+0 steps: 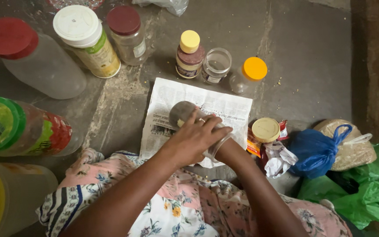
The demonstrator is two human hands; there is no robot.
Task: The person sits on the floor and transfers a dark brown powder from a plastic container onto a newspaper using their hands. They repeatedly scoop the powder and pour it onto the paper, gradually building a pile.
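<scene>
Gripping a glass jar over newspaper

Spreading beneath both hands, the newspaper sheet [178,98] covers the stone floor [312,44]. Left hand [194,138] wraps over a tipped glass jar [185,114], closed around it; right hand [222,142] is mostly hidden beneath, its grip unclear. Beyond the hands stands an open empty jar [216,65]. A gold lid [266,130] lies just right.
</scene>
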